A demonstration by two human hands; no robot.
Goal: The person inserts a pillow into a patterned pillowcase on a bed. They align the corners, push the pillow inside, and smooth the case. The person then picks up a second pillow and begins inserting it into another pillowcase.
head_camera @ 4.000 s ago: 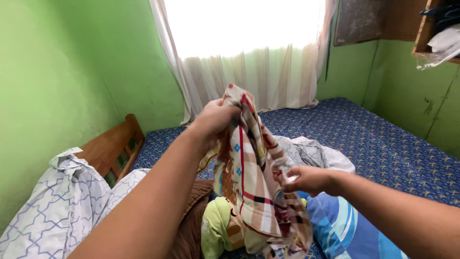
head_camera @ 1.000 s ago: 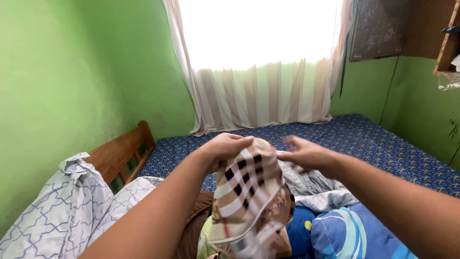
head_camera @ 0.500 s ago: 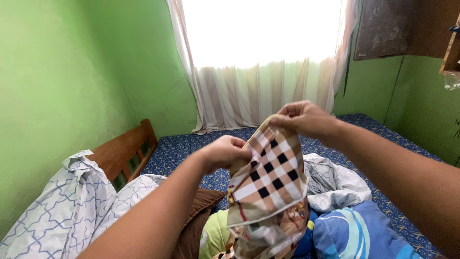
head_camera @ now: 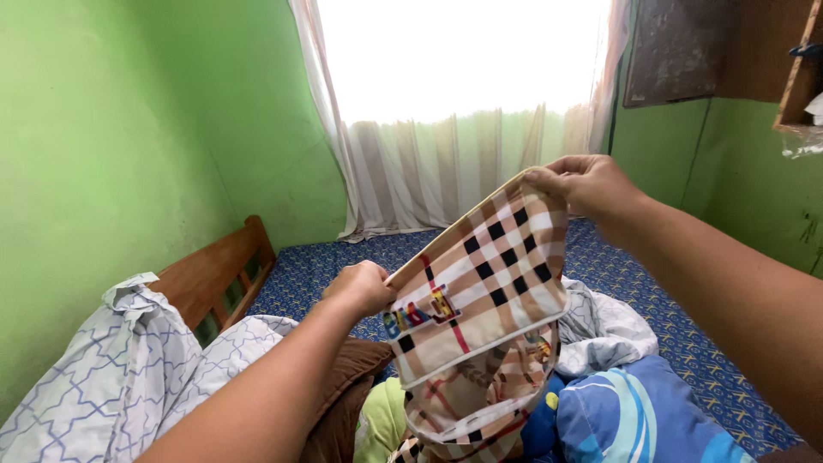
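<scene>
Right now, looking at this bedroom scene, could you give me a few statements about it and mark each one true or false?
1. Both hands grip the checked cloth. True: the left hand and right hand hold its top edge.
2. The walls are blue. False: the wall is green.
3. A striped curtain covers the window. True.
4. The cloth lies flat on the mattress. False: it hangs in the air.
5. The headboard is metal. False: it is wooden.

1 head camera looks forward and down (close) over the bed (head_camera: 669, 317).
</scene>
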